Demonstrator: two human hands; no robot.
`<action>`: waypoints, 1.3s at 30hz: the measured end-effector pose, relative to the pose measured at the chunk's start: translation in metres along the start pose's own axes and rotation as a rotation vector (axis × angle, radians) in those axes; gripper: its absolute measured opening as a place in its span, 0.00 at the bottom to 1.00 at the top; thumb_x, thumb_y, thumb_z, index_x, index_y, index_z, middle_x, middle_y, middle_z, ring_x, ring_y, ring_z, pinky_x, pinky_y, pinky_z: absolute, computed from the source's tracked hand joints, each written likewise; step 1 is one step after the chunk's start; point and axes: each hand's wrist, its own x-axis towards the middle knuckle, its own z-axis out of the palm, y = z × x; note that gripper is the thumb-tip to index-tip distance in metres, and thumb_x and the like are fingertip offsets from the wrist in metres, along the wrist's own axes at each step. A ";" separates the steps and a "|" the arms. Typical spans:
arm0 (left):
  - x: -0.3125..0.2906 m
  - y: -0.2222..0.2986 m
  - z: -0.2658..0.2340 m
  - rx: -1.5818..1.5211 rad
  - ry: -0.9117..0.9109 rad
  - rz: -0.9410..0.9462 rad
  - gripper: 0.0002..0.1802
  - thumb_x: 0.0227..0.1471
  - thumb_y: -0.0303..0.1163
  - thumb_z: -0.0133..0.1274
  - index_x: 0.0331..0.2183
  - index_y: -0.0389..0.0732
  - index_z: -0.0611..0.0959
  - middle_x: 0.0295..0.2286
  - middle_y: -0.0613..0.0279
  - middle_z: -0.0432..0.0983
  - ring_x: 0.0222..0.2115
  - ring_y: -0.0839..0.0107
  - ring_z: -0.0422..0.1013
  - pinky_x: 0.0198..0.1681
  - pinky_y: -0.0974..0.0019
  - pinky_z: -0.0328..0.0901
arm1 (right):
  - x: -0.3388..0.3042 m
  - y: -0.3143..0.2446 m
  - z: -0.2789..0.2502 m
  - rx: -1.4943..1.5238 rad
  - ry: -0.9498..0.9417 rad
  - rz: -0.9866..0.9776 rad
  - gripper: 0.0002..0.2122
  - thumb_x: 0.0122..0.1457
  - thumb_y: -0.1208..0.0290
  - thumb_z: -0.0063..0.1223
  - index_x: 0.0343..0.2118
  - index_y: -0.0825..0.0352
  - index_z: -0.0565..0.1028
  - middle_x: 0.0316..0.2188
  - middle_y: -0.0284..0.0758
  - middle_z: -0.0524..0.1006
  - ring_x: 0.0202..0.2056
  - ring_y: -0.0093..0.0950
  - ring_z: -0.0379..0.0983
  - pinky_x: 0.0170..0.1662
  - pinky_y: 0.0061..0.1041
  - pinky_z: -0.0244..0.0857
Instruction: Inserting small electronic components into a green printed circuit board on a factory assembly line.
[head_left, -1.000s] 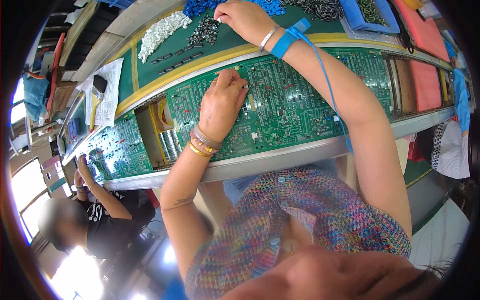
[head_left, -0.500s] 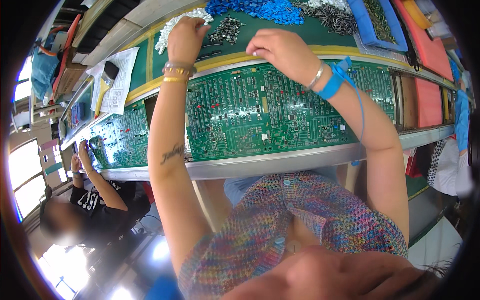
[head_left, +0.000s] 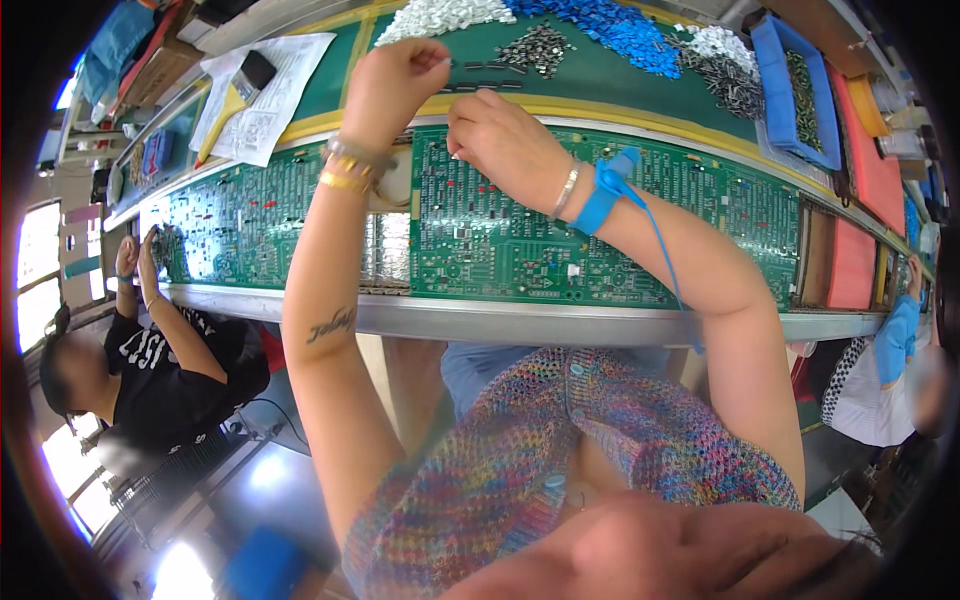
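Observation:
Over the far edge of the bench, my left hand (head_left: pixel 400 85) is closed with its fingers curled in beside several black oblong parts (head_left: pixel 485 86); anything in its fingertips is too small to make out. My right hand (head_left: pixel 508 150) hangs above the far left corner of a green circuit board (head_left: pixel 530 255), thumb and fingers drawn together. What those fingertips hold, if anything, cannot be made out. A blue wrist strap with a cord circles my right wrist. Beyond my hands lie heaps of white parts (head_left: pixel 450 18), blue parts (head_left: pixel 625 40) and small dark components (head_left: pixel 537 50).
A second circuit board (head_left: pixel 265 235) lies to the left on the metal rail. At the far right stands a blue bin (head_left: pixel 800 100) beside dark metal parts (head_left: pixel 720 82). A brush (head_left: pixel 235 100) lies on paper at left. Co-workers sit at both sides.
My right hand has moved left and nearer, over the board's corner close to my left hand. The view has shifted, and a co-worker at the right shows more.

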 end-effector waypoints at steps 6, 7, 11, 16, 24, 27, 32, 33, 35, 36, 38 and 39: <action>-0.086 -0.044 -0.023 -0.623 -0.274 -0.345 0.11 0.48 0.22 0.52 0.36 0.32 0.79 0.29 0.67 0.75 0.30 0.82 0.70 0.36 0.78 0.67 | 0.014 0.000 0.028 -0.129 0.005 -0.050 0.03 0.46 0.74 0.50 0.21 0.67 0.74 0.30 0.34 0.70 0.37 0.31 0.66 0.39 0.28 0.66; -0.094 -0.043 -0.022 -0.675 -0.277 -0.369 0.10 0.48 0.22 0.52 0.36 0.32 0.79 0.29 0.67 0.74 0.29 0.82 0.70 0.35 0.79 0.66 | 0.014 0.000 0.028 -0.161 0.008 -0.056 0.03 0.46 0.74 0.50 0.22 0.67 0.74 0.30 0.33 0.70 0.37 0.31 0.66 0.38 0.28 0.66; -0.112 -0.039 -0.014 -0.636 -0.264 -0.370 0.09 0.49 0.23 0.54 0.36 0.32 0.79 0.28 0.67 0.74 0.27 0.83 0.69 0.32 0.78 0.67 | 0.018 -0.001 0.031 -0.235 -0.012 -0.065 0.03 0.46 0.75 0.50 0.22 0.68 0.74 0.30 0.34 0.70 0.37 0.30 0.66 0.38 0.27 0.66; -0.111 -0.037 -0.012 -0.603 -0.292 -0.376 0.10 0.50 0.23 0.53 0.37 0.32 0.78 0.28 0.67 0.74 0.28 0.83 0.69 0.33 0.79 0.66 | 0.022 -0.005 0.029 -0.276 -0.062 -0.082 0.04 0.45 0.75 0.50 0.22 0.69 0.74 0.29 0.34 0.70 0.37 0.31 0.66 0.38 0.27 0.66; -0.108 -0.034 -0.009 -0.556 -0.316 -0.348 0.11 0.50 0.22 0.53 0.38 0.32 0.77 0.29 0.69 0.73 0.28 0.84 0.68 0.33 0.80 0.65 | 0.024 -0.012 0.025 -0.388 -0.094 -0.086 0.03 0.44 0.75 0.50 0.21 0.67 0.75 0.29 0.33 0.70 0.37 0.30 0.66 0.38 0.27 0.66; -0.106 -0.031 -0.009 -0.539 -0.335 -0.355 0.11 0.50 0.22 0.52 0.38 0.32 0.77 0.28 0.69 0.73 0.28 0.84 0.68 0.33 0.79 0.65 | 0.024 -0.016 0.030 -0.421 -0.083 -0.077 0.03 0.44 0.74 0.51 0.19 0.65 0.75 0.29 0.32 0.71 0.37 0.30 0.67 0.38 0.27 0.66; -0.113 -0.031 -0.013 -0.617 -0.279 -0.383 0.09 0.49 0.22 0.53 0.36 0.32 0.78 0.27 0.67 0.74 0.28 0.82 0.68 0.32 0.78 0.66 | 0.025 -0.004 0.000 -0.188 0.008 -0.096 0.05 0.46 0.71 0.54 0.25 0.65 0.76 0.28 0.33 0.72 0.36 0.32 0.69 0.38 0.28 0.67; -0.115 -0.032 -0.013 -0.615 -0.275 -0.386 0.09 0.49 0.22 0.54 0.36 0.32 0.78 0.27 0.67 0.74 0.28 0.82 0.69 0.32 0.78 0.66 | 0.030 0.009 -0.013 -0.172 0.078 0.005 0.06 0.48 0.70 0.55 0.29 0.64 0.75 0.28 0.33 0.72 0.34 0.33 0.70 0.37 0.30 0.67; -0.113 -0.030 -0.013 -0.579 -0.287 -0.371 0.09 0.49 0.22 0.54 0.36 0.32 0.79 0.27 0.66 0.74 0.28 0.82 0.69 0.32 0.78 0.66 | 0.031 0.054 -0.036 -0.241 0.198 0.157 0.08 0.51 0.68 0.56 0.32 0.64 0.73 0.26 0.33 0.72 0.29 0.33 0.70 0.35 0.31 0.66; -0.110 -0.028 -0.013 -0.542 -0.292 -0.359 0.09 0.49 0.22 0.55 0.36 0.32 0.79 0.27 0.66 0.75 0.28 0.82 0.69 0.32 0.78 0.66 | 0.036 0.085 -0.045 -0.324 0.251 0.205 0.08 0.52 0.67 0.56 0.31 0.64 0.72 0.24 0.33 0.72 0.26 0.32 0.70 0.34 0.29 0.66; -0.102 -0.025 -0.004 -0.570 -0.311 -0.333 0.09 0.49 0.23 0.55 0.36 0.33 0.79 0.27 0.66 0.75 0.27 0.81 0.69 0.32 0.78 0.66 | 0.042 0.160 -0.028 -0.717 0.002 0.503 0.06 0.49 0.74 0.54 0.31 0.66 0.72 0.26 0.42 0.74 0.32 0.42 0.72 0.35 0.39 0.65; -0.108 -0.029 -0.006 -0.586 -0.295 -0.356 0.09 0.49 0.23 0.55 0.36 0.33 0.79 0.27 0.65 0.75 0.27 0.81 0.70 0.32 0.77 0.67 | 0.048 0.154 -0.023 -0.698 -0.001 0.493 0.06 0.49 0.74 0.54 0.31 0.66 0.72 0.26 0.42 0.74 0.32 0.42 0.72 0.35 0.39 0.65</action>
